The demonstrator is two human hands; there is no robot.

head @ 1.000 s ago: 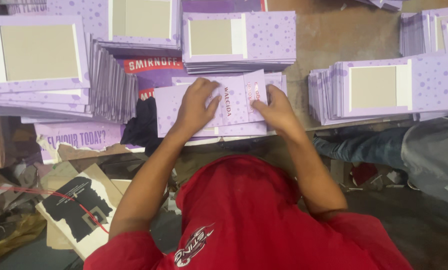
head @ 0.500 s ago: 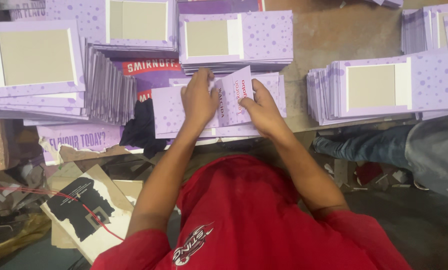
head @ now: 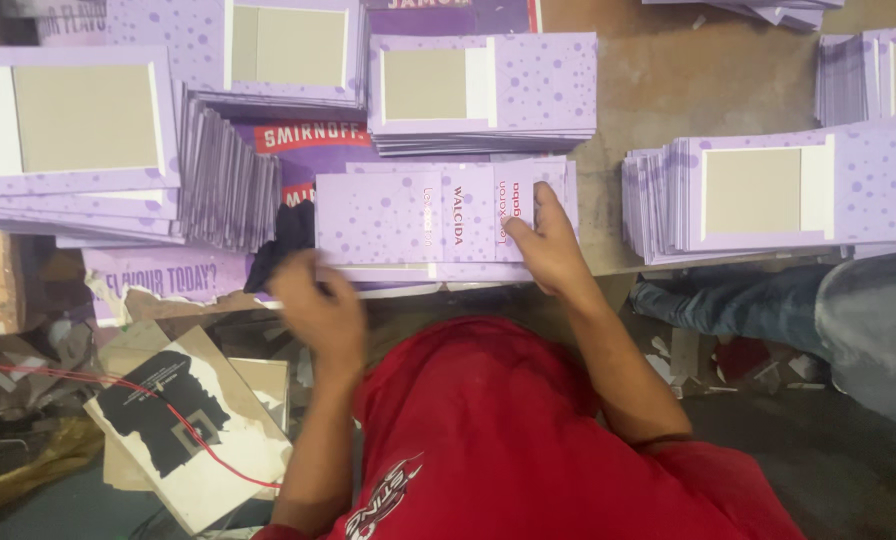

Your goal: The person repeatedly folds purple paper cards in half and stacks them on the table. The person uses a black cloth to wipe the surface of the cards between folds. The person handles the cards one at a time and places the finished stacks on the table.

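**Flattening a folded purple card on the near stack**

The right hand (head: 553,250) presses fingers spread and flat on the folded purple card (head: 438,215); the left hand (head: 318,310), blurred, hangs just off that card's near-left corner, grip unreadable; the step looks like squaring the card; next likely calls for both hands aligning edges.

Brown worktable (head: 668,80), littered floor (head: 728,360)

Right hand (head: 551,250) flat on purple card (head: 423,215).
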